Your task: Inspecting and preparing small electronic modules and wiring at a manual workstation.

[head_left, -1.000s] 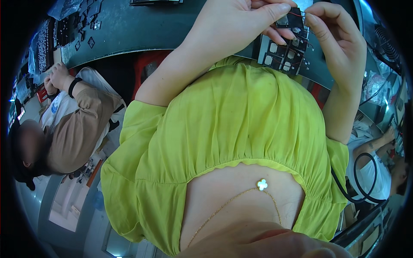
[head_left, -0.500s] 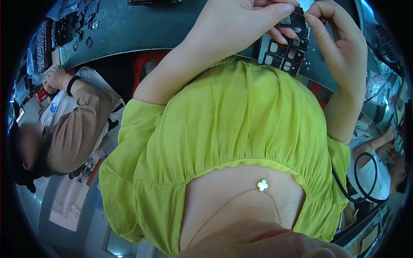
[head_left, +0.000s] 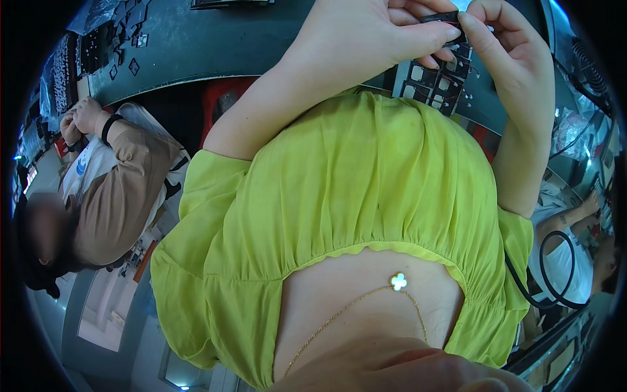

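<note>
Near the top edge, my left hand [head_left: 398,29] holds a small black rectangular part [head_left: 441,17] with a thin red wire, its thumb lying across the near side. At the part's right end, the thumb and forefinger of my right hand [head_left: 508,39] are pinched together on it. A small pale tip shows beside the right fingers. Just below both hands lies a block of black square pieces [head_left: 431,81] with whitish centres, in rows on a tray. Short red wires with small pale ends stick out from its right side. My left fingers partly cover its upper rows.
The dark green table [head_left: 215,49] curves across the top. Loose black pieces [head_left: 134,29] and plastic bags [head_left: 95,14] lie at far left. A co-worker [head_left: 124,189] sits on the left; another person [head_left: 568,261] is at right. A black cable [head_left: 542,304] loops beside my right side.
The black part between my hands has tilted so that more of its edge shows. My right thumb and forefinger have moved slightly left and closed on it.
</note>
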{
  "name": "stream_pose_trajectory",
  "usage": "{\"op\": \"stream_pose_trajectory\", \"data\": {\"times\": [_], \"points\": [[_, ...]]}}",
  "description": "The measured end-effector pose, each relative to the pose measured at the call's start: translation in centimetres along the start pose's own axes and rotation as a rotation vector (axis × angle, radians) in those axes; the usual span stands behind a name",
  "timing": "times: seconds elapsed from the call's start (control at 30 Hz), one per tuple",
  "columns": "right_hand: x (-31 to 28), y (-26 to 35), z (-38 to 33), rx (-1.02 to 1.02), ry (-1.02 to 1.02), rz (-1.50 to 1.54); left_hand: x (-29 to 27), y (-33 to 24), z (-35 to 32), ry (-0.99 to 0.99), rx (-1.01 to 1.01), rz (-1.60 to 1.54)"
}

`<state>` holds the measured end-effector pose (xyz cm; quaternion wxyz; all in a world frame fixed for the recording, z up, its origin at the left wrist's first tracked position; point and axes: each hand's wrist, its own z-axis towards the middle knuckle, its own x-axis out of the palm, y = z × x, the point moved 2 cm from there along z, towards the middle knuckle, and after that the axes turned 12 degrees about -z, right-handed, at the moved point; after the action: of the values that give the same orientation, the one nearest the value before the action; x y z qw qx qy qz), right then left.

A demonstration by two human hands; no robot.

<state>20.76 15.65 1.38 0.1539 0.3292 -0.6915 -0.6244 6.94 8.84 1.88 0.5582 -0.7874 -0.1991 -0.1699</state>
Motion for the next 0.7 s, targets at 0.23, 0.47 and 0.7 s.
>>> {"op": "stream_pose_trajectory", "data": {"times": [0.23, 0.47, 0.7], "points": [[-0.5, -2.0, 1.5, 0.014, -0.033, -0.072, -1.3, -0.1, 0.4, 0.038, -0.028, 0.102], [-2.5, -3.5, 2.6, -0.007, -0.067, -0.155, -2.5, 0.0, 0.4, 0.109, -0.032, -0.014], [-4.1, -1.5, 9.0, -0.230, -0.042, -0.808, -4.8, 1.0, -1.0, -0.058, 0.023, -0.249]]}}
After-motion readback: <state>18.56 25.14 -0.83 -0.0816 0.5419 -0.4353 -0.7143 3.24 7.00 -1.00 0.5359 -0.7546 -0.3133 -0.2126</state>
